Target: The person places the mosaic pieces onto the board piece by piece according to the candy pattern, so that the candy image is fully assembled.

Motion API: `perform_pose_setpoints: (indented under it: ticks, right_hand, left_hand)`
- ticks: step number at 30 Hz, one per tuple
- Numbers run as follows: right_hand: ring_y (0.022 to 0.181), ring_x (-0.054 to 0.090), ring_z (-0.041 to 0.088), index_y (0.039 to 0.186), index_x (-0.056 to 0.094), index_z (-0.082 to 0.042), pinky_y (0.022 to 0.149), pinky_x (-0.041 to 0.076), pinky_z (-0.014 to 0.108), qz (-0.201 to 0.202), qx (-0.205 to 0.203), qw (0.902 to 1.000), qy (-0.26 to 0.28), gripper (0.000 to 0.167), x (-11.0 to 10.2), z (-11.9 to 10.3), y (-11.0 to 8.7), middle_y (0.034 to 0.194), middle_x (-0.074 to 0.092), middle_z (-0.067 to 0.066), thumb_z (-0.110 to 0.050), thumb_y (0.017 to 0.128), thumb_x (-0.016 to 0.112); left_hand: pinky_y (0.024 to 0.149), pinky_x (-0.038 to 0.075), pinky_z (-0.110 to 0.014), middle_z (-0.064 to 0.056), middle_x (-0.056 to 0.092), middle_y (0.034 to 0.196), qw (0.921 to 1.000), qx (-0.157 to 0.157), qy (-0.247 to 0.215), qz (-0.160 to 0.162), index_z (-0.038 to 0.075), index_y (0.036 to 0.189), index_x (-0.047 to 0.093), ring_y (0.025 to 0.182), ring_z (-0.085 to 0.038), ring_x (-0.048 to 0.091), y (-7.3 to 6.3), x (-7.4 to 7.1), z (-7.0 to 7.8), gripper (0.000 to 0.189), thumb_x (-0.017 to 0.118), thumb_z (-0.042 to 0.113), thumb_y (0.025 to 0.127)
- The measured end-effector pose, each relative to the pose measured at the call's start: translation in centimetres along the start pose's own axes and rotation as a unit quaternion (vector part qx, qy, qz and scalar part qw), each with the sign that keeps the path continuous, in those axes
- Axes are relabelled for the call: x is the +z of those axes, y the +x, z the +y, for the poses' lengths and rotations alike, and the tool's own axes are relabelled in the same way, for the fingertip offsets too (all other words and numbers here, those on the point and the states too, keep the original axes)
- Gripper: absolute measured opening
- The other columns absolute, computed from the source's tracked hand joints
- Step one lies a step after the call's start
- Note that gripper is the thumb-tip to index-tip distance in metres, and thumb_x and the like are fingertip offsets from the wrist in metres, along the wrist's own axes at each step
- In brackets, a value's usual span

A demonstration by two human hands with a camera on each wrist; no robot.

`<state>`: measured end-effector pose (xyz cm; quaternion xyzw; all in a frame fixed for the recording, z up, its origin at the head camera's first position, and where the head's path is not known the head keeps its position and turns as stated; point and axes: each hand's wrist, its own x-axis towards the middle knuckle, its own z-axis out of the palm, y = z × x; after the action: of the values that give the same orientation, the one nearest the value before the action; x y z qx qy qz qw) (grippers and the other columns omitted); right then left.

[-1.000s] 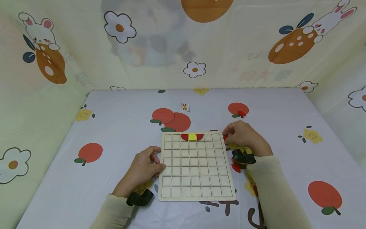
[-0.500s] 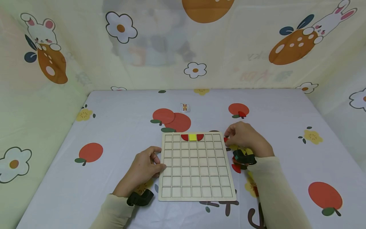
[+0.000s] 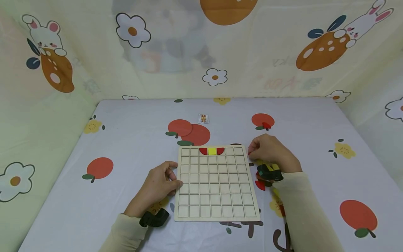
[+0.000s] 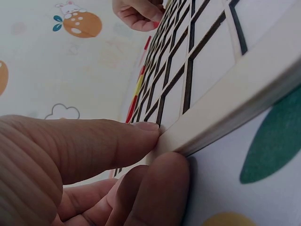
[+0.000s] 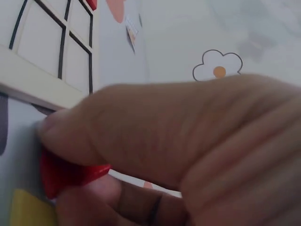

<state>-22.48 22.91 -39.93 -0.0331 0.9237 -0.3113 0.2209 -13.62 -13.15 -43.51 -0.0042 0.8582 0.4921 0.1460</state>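
A pale wooden grid board (image 3: pixel 217 189) lies on the table. In its far row sit a yellow square (image 3: pixel 212 151) and a red rounded piece on each side of it, the left one (image 3: pixel 203 151) and the right one (image 3: pixel 220 151). My left hand (image 3: pixel 160 180) holds the board's left edge, thumb on the rim and fingers against the side. Just off the far right corner, my right hand (image 3: pixel 269 150) pinches a red curved-edge piece (image 5: pixel 66 174) between thumb and fingers, close to the tabletop. The fingers cover part of that piece.
Beside the board's right edge, under my right wrist, lie loose pieces, among them a red one (image 3: pixel 260 185) and a yellow one (image 5: pixel 30 209). Another red piece (image 3: pixel 266 125) lies farther back. A small patterned card (image 3: pixel 203 118) is beyond the board. Fruit prints mark the cloth.
My right hand has shifted slightly right, away from the board's corner. Its fingers now cover more of the red piece in the head view. The left hand and board stay put.
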Motion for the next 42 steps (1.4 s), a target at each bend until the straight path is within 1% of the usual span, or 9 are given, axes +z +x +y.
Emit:
perform_pose_setpoints:
  ticks: [6,9,12,17,21,25,29,37,42]
  right_hand:
    - [0.075,0.063,0.022,0.106,0.075,-0.005,0.068,0.052,0.032,0.022,-0.024,0.9985,0.045,0.015,-0.3,0.7,0.1,0.082,0.070,0.006,-0.012,0.094,0.069]
    - [0.074,0.068,0.023,0.115,0.074,-0.002,0.070,0.059,0.031,0.014,-0.034,0.9943,0.100,0.021,-0.2,0.7,0.2,0.085,0.071,0.010,-0.011,0.098,0.065]
    - [0.076,0.071,0.024,0.118,0.072,0.002,0.072,0.061,0.032,0.005,-0.042,0.9904,0.131,0.024,0.0,0.6,0.2,0.089,0.070,0.013,-0.008,0.097,0.066]
    - [0.081,0.066,0.024,0.119,0.074,0.000,0.072,0.057,0.033,0.012,-0.046,0.9940,0.099,0.030,0.1,0.4,0.1,0.094,0.067,0.012,-0.007,0.089,0.074]
    - [0.086,0.062,0.024,0.120,0.074,-0.001,0.073,0.054,0.033,0.011,-0.037,0.9966,0.073,0.031,0.2,0.2,0.2,0.096,0.069,0.010,-0.007,0.089,0.076]
    - [0.082,0.062,0.023,0.120,0.074,-0.001,0.068,0.054,0.032,0.013,-0.031,0.9977,0.059,0.030,0.3,0.1,0.3,0.089,0.068,0.009,-0.007,0.090,0.077]
    - [0.078,0.058,0.023,0.116,0.075,-0.001,0.062,0.049,0.030,0.031,-0.055,0.9968,0.050,0.028,0.7,-0.2,0.4,0.083,0.064,0.007,-0.007,0.088,0.079]
    - [0.087,0.060,0.025,0.114,0.077,-0.006,0.068,0.052,0.032,0.036,-0.063,0.9958,0.057,0.032,2.7,-2.1,1.1,0.089,0.069,0.007,-0.014,0.084,0.083]
    - [0.086,0.061,0.024,0.113,0.078,-0.006,0.069,0.052,0.032,0.031,-0.089,0.9943,0.049,0.031,4.0,-3.3,1.4,0.088,0.070,0.005,-0.014,0.083,0.083]
  left_hand:
    - [0.055,0.052,-0.027,-0.007,0.059,0.086,0.9999,0.010,0.000,-0.002,-0.001,0.139,0.057,0.058,-0.017,0.062,-0.1,0.0,0.0,0.058,0.081,0.002,0.086]
    - [0.055,0.052,-0.027,-0.007,0.059,0.086,0.9999,0.013,0.000,-0.003,-0.002,0.139,0.057,0.058,-0.016,0.062,-0.1,0.0,0.1,0.058,0.081,0.002,0.087]
    - [0.055,0.051,-0.027,-0.007,0.059,0.086,0.9999,0.014,0.001,-0.004,-0.002,0.140,0.057,0.058,-0.016,0.061,-0.2,0.0,0.1,0.058,0.081,0.002,0.087]
    - [0.054,0.051,-0.027,-0.007,0.059,0.086,0.9999,0.015,0.003,-0.004,-0.001,0.140,0.057,0.058,-0.016,0.061,-0.2,0.0,0.0,0.058,0.081,0.002,0.087]
    - [0.054,0.051,-0.027,-0.007,0.059,0.086,0.9999,0.013,0.003,-0.003,-0.001,0.140,0.058,0.058,-0.016,0.061,-0.1,0.0,0.0,0.058,0.081,0.002,0.087]
    - [0.055,0.051,-0.027,-0.007,0.060,0.086,0.9999,0.013,0.002,-0.004,-0.001,0.140,0.058,0.059,-0.016,0.062,-0.1,0.0,0.0,0.058,0.081,0.002,0.087]
    - [0.055,0.051,-0.028,-0.007,0.060,0.086,0.9999,0.015,0.002,-0.006,-0.001,0.140,0.057,0.059,-0.016,0.062,-0.1,-0.1,-0.1,0.057,0.081,0.002,0.087]
    - [0.056,0.052,-0.028,-0.007,0.060,0.086,0.9999,0.012,0.001,-0.002,-0.001,0.140,0.057,0.058,-0.017,0.062,0.0,-0.1,-0.2,0.058,0.081,0.003,0.087]
    - [0.056,0.053,-0.029,-0.007,0.060,0.085,1.0000,0.008,0.003,0.001,-0.001,0.140,0.057,0.059,-0.018,0.062,0.1,0.1,-0.3,0.059,0.082,0.003,0.086]
